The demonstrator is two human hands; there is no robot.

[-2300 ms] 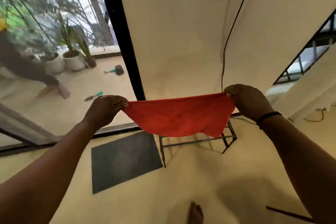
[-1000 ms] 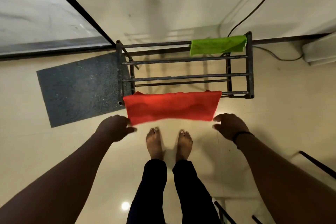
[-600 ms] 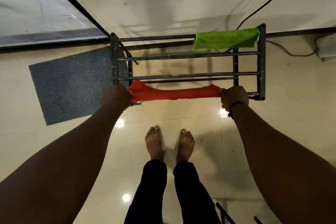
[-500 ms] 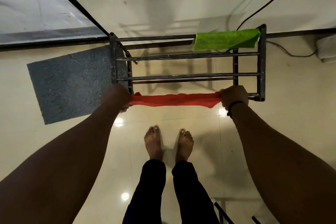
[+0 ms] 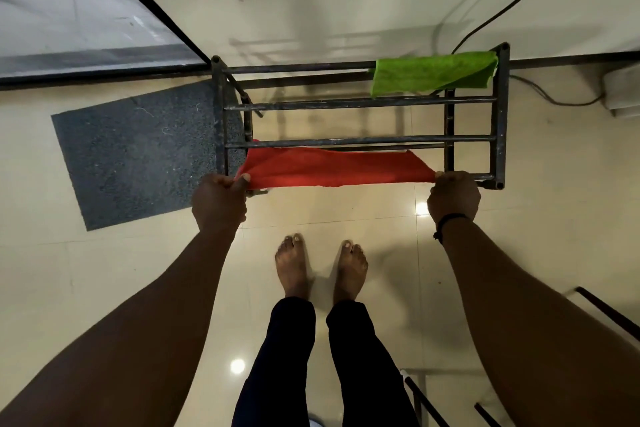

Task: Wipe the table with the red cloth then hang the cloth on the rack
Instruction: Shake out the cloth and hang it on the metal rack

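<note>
The red cloth [image 5: 332,168] is stretched flat across the nearest bar of a dark metal rack [image 5: 360,140], seen from above. My left hand [image 5: 220,203] pinches the cloth's left corner beside the rack's left frame. At the right corner, my right hand [image 5: 453,196] holds the other end, close to the rack's right post. The cloth's far edge reaches under the second bar.
A green cloth [image 5: 433,73] hangs on the rack's farthest bar, at the right. A grey doormat [image 5: 138,149] lies on the tiled floor left of the rack. My bare feet [image 5: 320,265] stand just before it. A black cable [image 5: 512,3] runs down the wall.
The cloth, bunched into a thin strip half a second ago, now spreads wider across the rack's front. Both hands have shifted slightly toward me, still gripping its corners.
</note>
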